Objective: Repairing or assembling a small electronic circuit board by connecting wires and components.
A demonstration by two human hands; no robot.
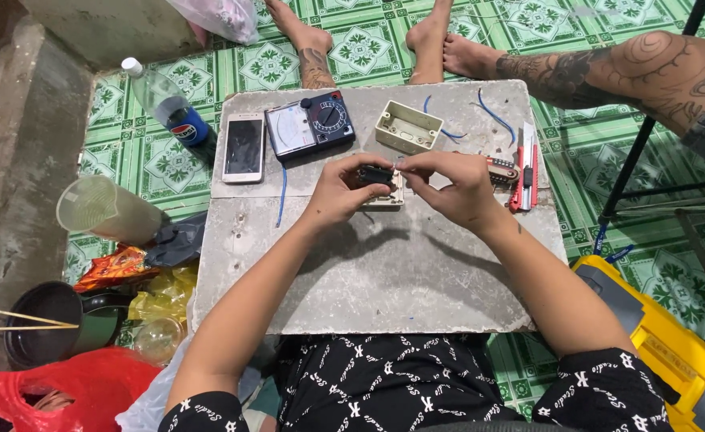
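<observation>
**Both hands pinched on a small dark part over the board**

The left hand point(338, 190) and right hand point(456, 186) meet at the middle, fingers closed on a small black part point(375, 174), held just above a cream faceplate point(387, 198) lying under the fingertips on the grey board point(384, 280).

Just beyond the hands sits an open cream box point(408, 126), with blue wire bits point(492, 116) beside it. Beyond the left hand lie a dial meter point(310, 124) and a white phone point(243, 146). Right beside the right hand rest a red cutter point(526, 168) and another tool. Further out by the right arm stands a yellow case point(664, 344); far past the left arm, a plastic bottle point(168, 100).
</observation>
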